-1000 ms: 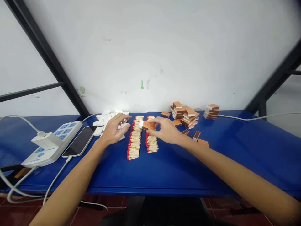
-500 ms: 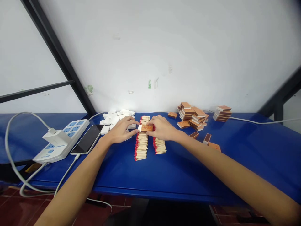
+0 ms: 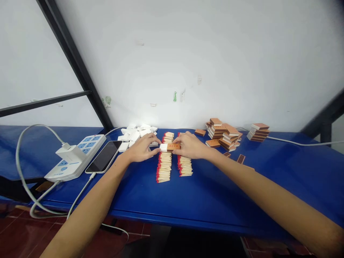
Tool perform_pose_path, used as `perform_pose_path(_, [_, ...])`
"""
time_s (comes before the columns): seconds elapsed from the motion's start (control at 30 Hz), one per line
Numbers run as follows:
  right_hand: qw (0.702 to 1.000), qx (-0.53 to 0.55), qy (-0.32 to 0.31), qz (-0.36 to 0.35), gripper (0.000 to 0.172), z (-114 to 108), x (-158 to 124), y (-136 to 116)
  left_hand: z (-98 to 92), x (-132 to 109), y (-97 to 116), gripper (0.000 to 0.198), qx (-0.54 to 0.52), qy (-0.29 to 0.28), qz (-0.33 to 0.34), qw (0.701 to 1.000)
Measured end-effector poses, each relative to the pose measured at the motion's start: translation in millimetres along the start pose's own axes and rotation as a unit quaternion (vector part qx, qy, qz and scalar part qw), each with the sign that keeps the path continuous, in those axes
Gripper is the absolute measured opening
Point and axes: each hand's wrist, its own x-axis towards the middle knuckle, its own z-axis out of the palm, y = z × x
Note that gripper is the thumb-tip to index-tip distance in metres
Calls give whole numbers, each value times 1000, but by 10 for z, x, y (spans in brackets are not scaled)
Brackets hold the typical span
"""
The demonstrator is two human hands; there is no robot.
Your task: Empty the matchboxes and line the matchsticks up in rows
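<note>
Matchbox (image 3: pixel 170 146) lay just above two rows of matches (image 3: pixel 164 166), long axis running left to right, with the left hand (image 3: pixel 142 149) pinching its white tray end and the right hand (image 3: pixel 190 147) clamped on its orange sleeve.

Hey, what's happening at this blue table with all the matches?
A person holds one matchbox between the left hand and right hand, its white tray showing at the left end, just above two rows of red-tipped matches on the blue table. Loose white trays lie to the left, stacked orange boxes to the right, with a phone and power strip nearby.
</note>
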Motion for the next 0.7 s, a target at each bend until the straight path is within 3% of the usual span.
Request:
perform_pose_path(0.23, [1000, 4, -20, -7, 22, -102, -25, 29, -10, -1, 5, 30, -6, -8, -9, 1000])
perform_pose_path(0.43, [999, 31, 4, 13, 23, -220, -131, 150, -14, -6, -1, 31, -6, -7, -10, 1000])
perform_pose_path(0.57, [994, 68, 59, 68, 31, -441, -318, 268, -31, -10, 9, 33, -11, -11, -15, 1000])
perform_pose_path(0.7, [971, 109, 165, 134, 39, -731, -592, 474, -34, -14, 3, 32, -11, -10, -9, 1000])
